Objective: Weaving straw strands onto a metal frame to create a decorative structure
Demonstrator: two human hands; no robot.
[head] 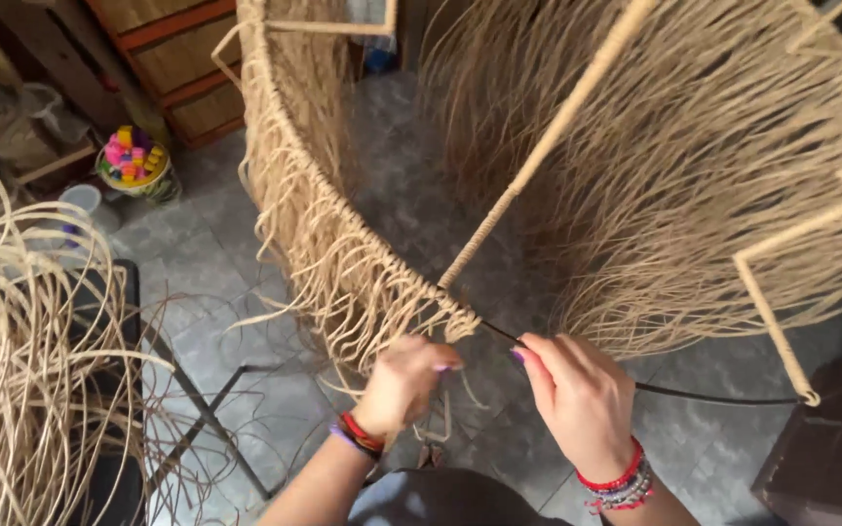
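Two hands work at the near edge of a large round frame [275, 146]; the left hand [403, 382] is clenched on pale fibre strands [363, 292] at the point where the wrapping ends, and the right hand [582, 399] pinches the bare dark wire ring [704, 393] just right of that point, thumb and forefinger closed on it. The wrapped part of the rim curves away to the far left; the unwrapped wire runs right to a wrapped upright strut [777, 331]. Probable faults: the last knots may loosen and slide along the smooth wire if tension in the left hand slackens; the hanging fringe may tangle with the working strand, since loose ends crowd the fingers; the thin wire may flex under a hard pull and space the knots unevenly. A diagonal wrapped rod [538, 146] meets the rim just above the hands and narrows the room there; a dense curtain of fibres [713, 195] hangs on the far right side. At the left, a loose heap of cane coils [21, 390] lies over a dark metal stand [197, 409]; farther left, a bowl of coloured pieces [133, 164] sits on the tiled floor [246, 253].
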